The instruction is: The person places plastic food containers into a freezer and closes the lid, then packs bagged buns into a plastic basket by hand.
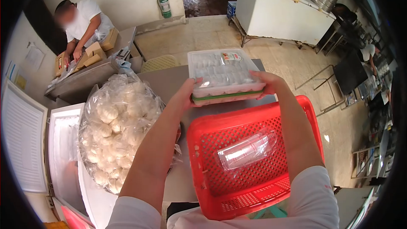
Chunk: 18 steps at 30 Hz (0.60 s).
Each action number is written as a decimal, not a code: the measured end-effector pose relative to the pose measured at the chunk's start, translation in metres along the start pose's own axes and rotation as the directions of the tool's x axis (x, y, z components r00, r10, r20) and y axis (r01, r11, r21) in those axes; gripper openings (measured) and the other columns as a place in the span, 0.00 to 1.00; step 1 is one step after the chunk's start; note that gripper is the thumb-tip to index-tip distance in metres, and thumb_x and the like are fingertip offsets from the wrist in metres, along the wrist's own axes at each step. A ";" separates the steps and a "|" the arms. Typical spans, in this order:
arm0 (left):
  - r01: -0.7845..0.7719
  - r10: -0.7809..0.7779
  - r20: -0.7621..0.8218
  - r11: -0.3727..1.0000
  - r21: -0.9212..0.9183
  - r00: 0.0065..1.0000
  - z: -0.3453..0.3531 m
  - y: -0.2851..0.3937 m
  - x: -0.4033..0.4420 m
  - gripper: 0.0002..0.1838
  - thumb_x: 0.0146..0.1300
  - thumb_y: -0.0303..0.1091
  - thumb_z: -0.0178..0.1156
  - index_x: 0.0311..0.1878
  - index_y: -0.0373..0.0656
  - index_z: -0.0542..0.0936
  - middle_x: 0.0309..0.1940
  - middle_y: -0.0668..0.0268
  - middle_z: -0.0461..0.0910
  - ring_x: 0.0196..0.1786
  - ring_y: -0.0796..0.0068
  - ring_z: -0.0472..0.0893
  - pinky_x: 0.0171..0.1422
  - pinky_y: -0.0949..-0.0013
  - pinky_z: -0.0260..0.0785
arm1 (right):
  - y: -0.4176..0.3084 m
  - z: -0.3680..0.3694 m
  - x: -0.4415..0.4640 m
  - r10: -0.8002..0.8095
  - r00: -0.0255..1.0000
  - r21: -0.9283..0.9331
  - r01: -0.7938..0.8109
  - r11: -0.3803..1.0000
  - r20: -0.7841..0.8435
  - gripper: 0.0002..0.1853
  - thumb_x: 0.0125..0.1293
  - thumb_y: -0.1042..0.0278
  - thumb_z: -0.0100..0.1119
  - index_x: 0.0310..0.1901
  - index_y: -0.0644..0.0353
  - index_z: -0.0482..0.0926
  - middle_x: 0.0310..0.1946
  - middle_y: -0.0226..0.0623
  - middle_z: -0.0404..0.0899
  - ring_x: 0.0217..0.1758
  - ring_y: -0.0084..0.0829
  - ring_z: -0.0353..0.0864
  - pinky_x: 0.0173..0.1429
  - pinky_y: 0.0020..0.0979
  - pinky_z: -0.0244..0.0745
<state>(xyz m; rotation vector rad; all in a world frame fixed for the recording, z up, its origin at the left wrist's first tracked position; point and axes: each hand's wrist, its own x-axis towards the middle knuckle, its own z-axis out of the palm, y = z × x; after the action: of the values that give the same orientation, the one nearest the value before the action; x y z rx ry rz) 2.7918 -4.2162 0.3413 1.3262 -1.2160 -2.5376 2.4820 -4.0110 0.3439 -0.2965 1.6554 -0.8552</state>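
My left hand (188, 92) and my right hand (270, 83) grip opposite sides of a stack of plastic food containers (224, 76). The top container has a clear lid with a small printed label, and rows of pale pieces show inside. A green edge runs along the lower part of the stack. Nearer to me, a red plastic basket (196, 161) lies under my right forearm. It has a clear plastic package (246, 150) with red print in it. Left of my left forearm sits a large clear bag of round white buns (116, 131).
A grey table (169, 78) lies under these things. At the far left a person (91, 21) handles cardboard boxes (94, 53) at another table. An open white freezer (63, 121) stands at left, a white chest freezer (280, 12) at the back, a dark chair (349, 74) at right.
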 end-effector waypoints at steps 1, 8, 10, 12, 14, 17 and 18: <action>-0.035 0.035 0.007 0.997 -0.062 0.999 0.004 0.003 -0.005 0.32 0.72 0.53 0.58 0.73 0.43 0.72 0.67 0.54 0.78 0.67 0.51 0.78 0.64 0.39 0.75 | -0.004 0.003 -0.003 -0.035 0.999 0.022 0.035 0.999 0.011 0.42 0.71 0.27 0.57 0.72 0.57 0.70 0.67 0.53 0.76 0.63 0.57 0.79 0.59 0.66 0.75; -0.142 0.142 -0.004 0.990 0.028 0.990 -0.001 0.040 -0.056 0.32 0.68 0.49 0.62 0.72 0.45 0.73 0.67 0.55 0.78 0.66 0.53 0.79 0.65 0.37 0.76 | -0.024 0.023 -0.035 -0.155 0.986 0.072 0.150 0.986 0.068 0.37 0.72 0.36 0.61 0.71 0.56 0.70 0.69 0.52 0.75 0.65 0.58 0.77 0.57 0.70 0.74; -0.205 0.206 -0.017 0.978 0.022 0.978 -0.010 0.055 -0.079 0.33 0.68 0.48 0.63 0.73 0.46 0.72 0.68 0.55 0.78 0.67 0.53 0.79 0.65 0.37 0.75 | -0.042 0.043 -0.061 -0.242 0.968 0.088 0.237 0.968 0.061 0.37 0.72 0.37 0.62 0.71 0.55 0.71 0.69 0.51 0.76 0.64 0.58 0.77 0.56 0.70 0.75; -0.275 0.275 0.061 0.961 -0.004 0.960 -0.019 0.072 -0.112 0.34 0.67 0.49 0.63 0.73 0.46 0.72 0.68 0.55 0.77 0.67 0.53 0.79 0.67 0.38 0.75 | -0.066 0.062 -0.088 -0.317 0.947 0.013 0.318 0.948 -0.061 0.36 0.72 0.37 0.62 0.71 0.54 0.71 0.66 0.49 0.78 0.63 0.57 0.79 0.54 0.70 0.75; -0.356 0.356 0.102 0.934 -0.019 0.929 -0.034 0.092 -0.152 0.34 0.68 0.49 0.63 0.74 0.47 0.71 0.68 0.55 0.77 0.68 0.53 0.79 0.67 0.40 0.74 | -0.097 0.083 -0.116 -0.380 0.924 -0.003 0.380 0.925 -0.046 0.36 0.71 0.37 0.63 0.71 0.53 0.72 0.64 0.47 0.80 0.63 0.53 0.80 0.53 0.67 0.76; -0.535 0.533 0.061 0.845 0.019 0.844 -0.075 0.105 -0.241 0.33 0.70 0.49 0.62 0.74 0.46 0.72 0.68 0.56 0.77 0.68 0.54 0.79 0.68 0.43 0.73 | -0.147 0.167 -0.177 -0.485 0.873 -0.087 0.480 0.873 -0.049 0.37 0.68 0.37 0.67 0.70 0.55 0.74 0.60 0.43 0.82 0.59 0.46 0.82 0.49 0.56 0.79; -0.566 0.565 0.033 0.824 0.032 0.824 -0.099 0.104 -0.270 0.32 0.70 0.48 0.61 0.73 0.45 0.72 0.68 0.56 0.77 0.68 0.55 0.79 0.67 0.45 0.74 | -0.158 0.192 -0.185 -0.518 0.852 -0.077 0.512 0.855 -0.080 0.38 0.67 0.36 0.68 0.69 0.56 0.75 0.58 0.42 0.84 0.57 0.45 0.84 0.47 0.53 0.80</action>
<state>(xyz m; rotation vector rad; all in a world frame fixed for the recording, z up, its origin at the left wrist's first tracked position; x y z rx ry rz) 3.0009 -4.2537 0.5608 0.7717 -1.4103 -2.1069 2.6717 -4.0800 0.5790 -0.7747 1.7170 -1.2421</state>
